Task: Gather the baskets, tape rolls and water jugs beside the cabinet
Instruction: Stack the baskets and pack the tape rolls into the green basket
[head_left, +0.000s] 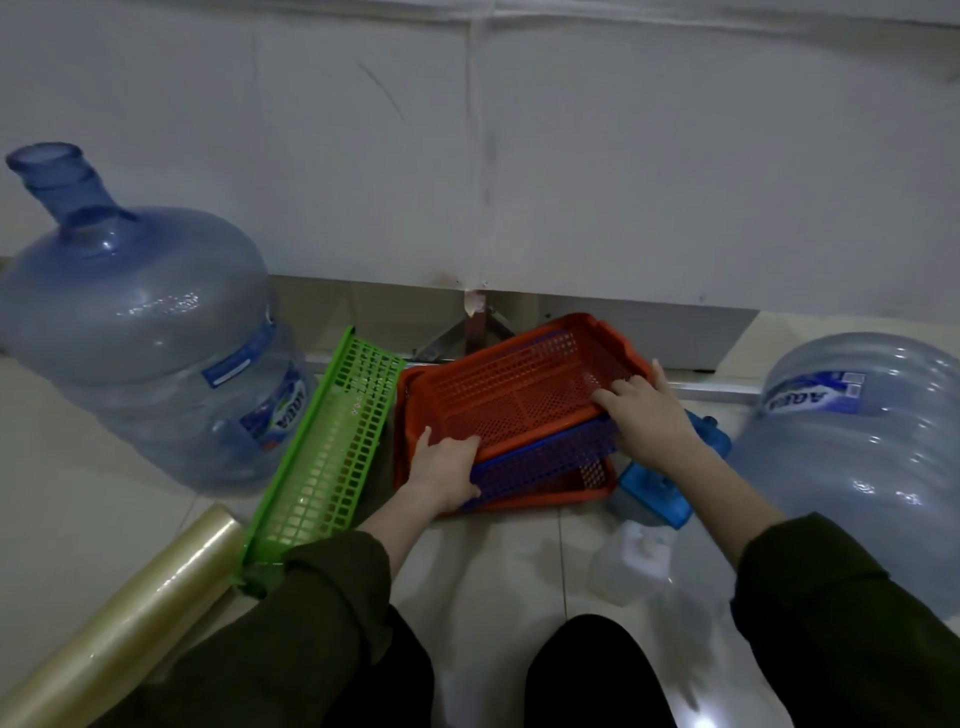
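Head view: I count two water jugs, left (150, 332) and right (857, 457), and four baskets. My left hand (447, 467) and right hand (649, 415) grip the tilted orange basket (519, 395) atop a blue basket (545, 457); the green basket (332, 457) runs near-to-far.

Lying on the pale tiled floor (498, 566): left of the stacked orange baskets (519, 395), a green basket (322, 457), a blue water jug (156, 343) and a clear film roll (119, 613); right of them, another jug (857, 457).
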